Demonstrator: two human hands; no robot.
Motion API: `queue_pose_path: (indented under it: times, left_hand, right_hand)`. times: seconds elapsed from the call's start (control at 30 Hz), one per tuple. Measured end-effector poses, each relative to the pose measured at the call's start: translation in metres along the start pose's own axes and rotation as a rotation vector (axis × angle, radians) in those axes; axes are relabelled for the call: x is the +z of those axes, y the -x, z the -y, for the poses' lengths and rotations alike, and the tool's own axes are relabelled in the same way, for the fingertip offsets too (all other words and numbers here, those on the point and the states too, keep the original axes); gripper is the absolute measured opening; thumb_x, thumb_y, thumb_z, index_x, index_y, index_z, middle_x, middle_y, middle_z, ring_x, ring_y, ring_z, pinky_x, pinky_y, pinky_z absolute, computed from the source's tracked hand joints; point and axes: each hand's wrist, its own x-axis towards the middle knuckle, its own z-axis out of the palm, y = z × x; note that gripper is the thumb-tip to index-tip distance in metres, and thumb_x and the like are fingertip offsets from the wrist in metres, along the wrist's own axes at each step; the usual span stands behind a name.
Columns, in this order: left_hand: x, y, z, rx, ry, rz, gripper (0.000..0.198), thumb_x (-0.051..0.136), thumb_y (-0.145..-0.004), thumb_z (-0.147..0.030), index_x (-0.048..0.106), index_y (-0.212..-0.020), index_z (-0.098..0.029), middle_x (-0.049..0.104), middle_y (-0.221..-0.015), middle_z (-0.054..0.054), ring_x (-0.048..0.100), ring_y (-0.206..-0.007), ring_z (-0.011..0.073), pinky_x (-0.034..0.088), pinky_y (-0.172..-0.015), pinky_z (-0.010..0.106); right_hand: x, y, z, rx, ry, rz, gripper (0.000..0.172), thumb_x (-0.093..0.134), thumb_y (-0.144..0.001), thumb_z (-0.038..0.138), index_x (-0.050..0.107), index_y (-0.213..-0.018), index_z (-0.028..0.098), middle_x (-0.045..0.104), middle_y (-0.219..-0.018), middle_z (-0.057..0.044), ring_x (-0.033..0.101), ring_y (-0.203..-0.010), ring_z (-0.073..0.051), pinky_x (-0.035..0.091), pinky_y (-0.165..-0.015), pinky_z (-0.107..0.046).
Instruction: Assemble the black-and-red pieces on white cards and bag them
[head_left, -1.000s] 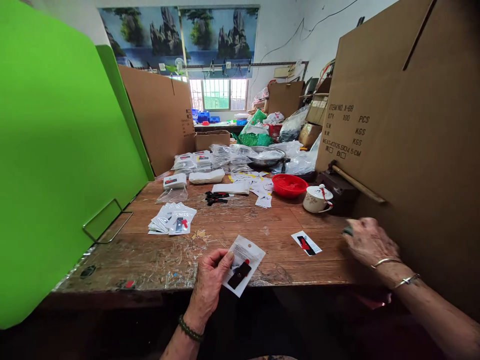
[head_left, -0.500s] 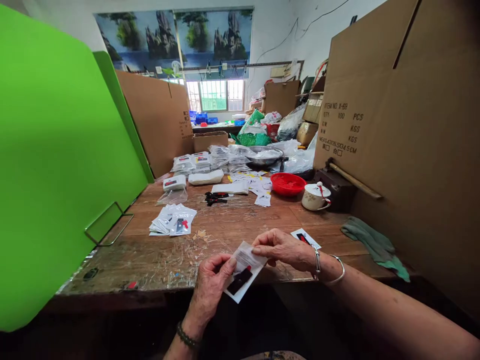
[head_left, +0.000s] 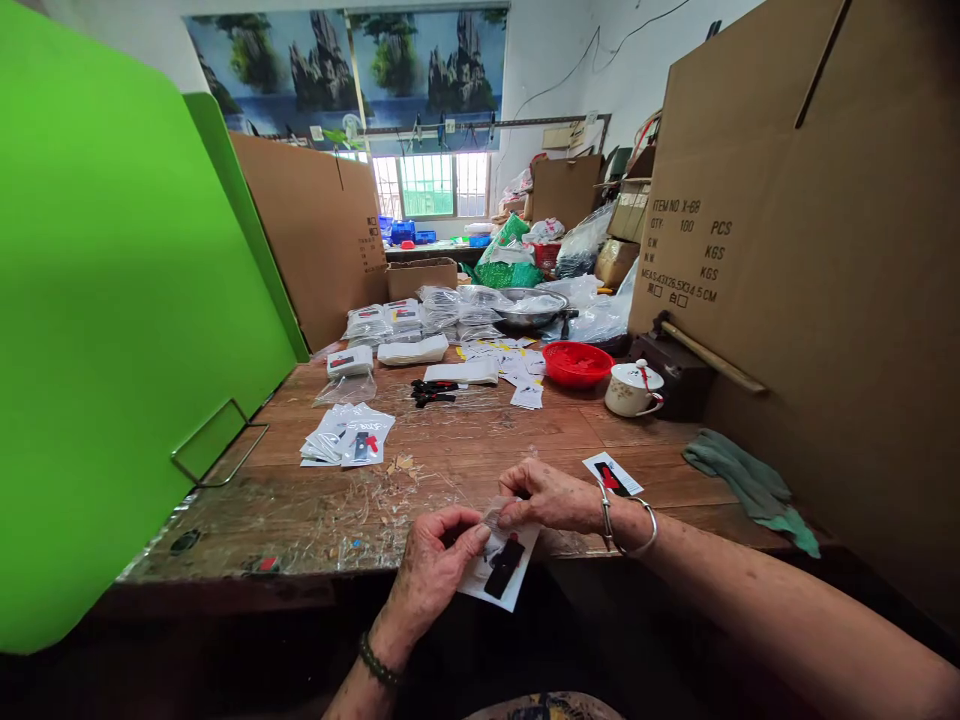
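At the near edge of the wooden table (head_left: 465, 450), both my hands grip a small white packet (head_left: 501, 567) with a black and red part inside. My left hand (head_left: 437, 567) pinches its left side. My right hand (head_left: 551, 495) pinches its top edge, fingers closed. A second packet of the same kind (head_left: 612, 473) lies flat on the table just right of my right hand. A fanned pile of such packets (head_left: 345, 437) lies to the left.
A green cloth (head_left: 742, 485) lies at the right by the big cardboard sheet (head_left: 810, 250). Behind stand a white lidded cup (head_left: 632, 388), a red bowl (head_left: 576, 362), a metal basin (head_left: 532, 308), loose black parts (head_left: 431, 393) and bagged stock. A green board (head_left: 112, 300) walls the left.
My right hand left the green cloth at the right and came to the packet, then closed on its top. The packet has swung more upright and lower between both hands.
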Motion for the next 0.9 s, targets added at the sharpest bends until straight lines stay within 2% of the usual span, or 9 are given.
queue_pose_path:
  times: [0.13,0.23,0.33,0.43,0.53,0.67,0.77,0.83,0.9]
  left_hand:
    - [0.003,-0.002,-0.001,0.024,-0.052,0.012,0.026,0.068,-0.077,-0.041,0.073,-0.079,-0.015,0.069,-0.073,0.005,0.058,-0.067,0.0161,0.044,-0.062,0.025]
    - [0.003,-0.005,0.000,0.043,-0.067,0.001,0.027,0.067,-0.077,-0.042,0.071,-0.074,-0.015,0.066,-0.069,0.004,0.056,-0.065,0.0151,0.043,-0.060,0.024]
    - [0.000,-0.008,0.002,0.040,-0.042,-0.089,0.030,0.067,-0.077,-0.044,0.069,-0.070,-0.015,0.060,-0.063,0.001,0.050,-0.060,0.0128,0.040,-0.057,0.023]
    - [-0.005,-0.010,0.005,0.013,0.024,-0.189,0.031,0.067,-0.076,-0.046,0.067,-0.071,-0.015,0.059,-0.063,0.000,0.049,-0.058,0.0122,0.040,-0.056,0.023]
    - [-0.007,-0.010,0.007,-0.004,0.077,-0.234,0.033,0.067,-0.076,-0.048,0.067,-0.074,-0.015,0.061,-0.065,0.001,0.050,-0.058,0.0125,0.041,-0.056,0.023]
    - [-0.006,-0.010,0.009,0.033,0.059,-0.233,0.033,0.065,-0.076,-0.048,0.067,-0.074,-0.016,0.062,-0.066,0.001,0.052,-0.061,0.0136,0.041,-0.057,0.023]
    - [-0.011,-0.012,0.012,0.066,0.004,-0.317,0.033,0.062,-0.078,-0.047,0.063,-0.066,-0.017,0.057,-0.062,0.000,0.048,-0.059,0.0128,0.039,-0.056,0.023]
    - [-0.020,-0.016,0.016,0.083,-0.026,-0.391,0.034,0.062,-0.077,-0.048,0.059,-0.061,-0.017,0.053,-0.058,-0.001,0.045,-0.057,0.0122,0.038,-0.054,0.023]
    - [-0.036,-0.025,0.021,0.085,-0.031,-0.449,0.037,0.061,-0.077,-0.049,0.057,-0.059,-0.018,0.051,-0.057,-0.002,0.045,-0.057,0.0120,0.038,-0.054,0.022]
  right_hand:
    - [0.010,-0.004,-0.002,0.078,-0.060,0.023,0.030,0.072,-0.053,0.022,0.043,-0.059,0.020,0.048,-0.048,0.009,0.035,-0.046,-0.006,0.020,-0.042,-0.021]
    - [0.008,-0.008,-0.003,0.093,-0.061,0.035,0.035,0.077,-0.052,0.027,0.044,-0.059,0.019,0.048,-0.050,0.009,0.036,-0.047,-0.006,0.022,-0.043,-0.021]
    - [-0.003,-0.009,0.001,0.076,-0.095,0.125,0.039,0.078,-0.061,0.045,0.052,-0.062,0.016,0.050,-0.056,0.006,0.039,-0.052,-0.006,0.029,-0.047,-0.020]
    - [-0.010,-0.006,0.008,0.045,-0.213,0.178,0.045,0.069,-0.071,0.059,0.060,-0.080,0.016,0.059,-0.072,0.002,0.049,-0.062,-0.009,0.038,-0.054,-0.021]
    - [-0.003,-0.006,0.010,0.002,-0.185,0.086,0.050,0.072,-0.069,0.059,0.061,-0.092,0.016,0.061,-0.081,0.000,0.050,-0.066,-0.010,0.039,-0.056,-0.022]
    - [0.020,-0.017,0.004,-0.096,0.056,-0.071,0.039,0.067,-0.072,0.054,0.054,-0.068,0.017,0.045,-0.061,0.004,0.036,-0.059,-0.010,0.026,-0.051,-0.023]
    - [0.031,-0.034,0.002,-0.192,0.184,-0.151,0.038,0.060,-0.078,0.047,0.042,-0.059,0.019,0.036,-0.058,0.005,0.030,-0.059,-0.010,0.023,-0.053,-0.025]
    - [0.034,-0.048,0.003,-0.238,0.192,-0.160,0.039,0.058,-0.079,0.045,0.036,-0.058,0.020,0.031,-0.058,0.006,0.027,-0.058,-0.010,0.022,-0.053,-0.025]
    - [0.035,-0.068,0.006,-0.261,0.127,-0.111,0.035,0.057,-0.079,0.043,0.037,-0.060,0.020,0.032,-0.059,0.006,0.028,-0.058,-0.010,0.024,-0.053,-0.024]
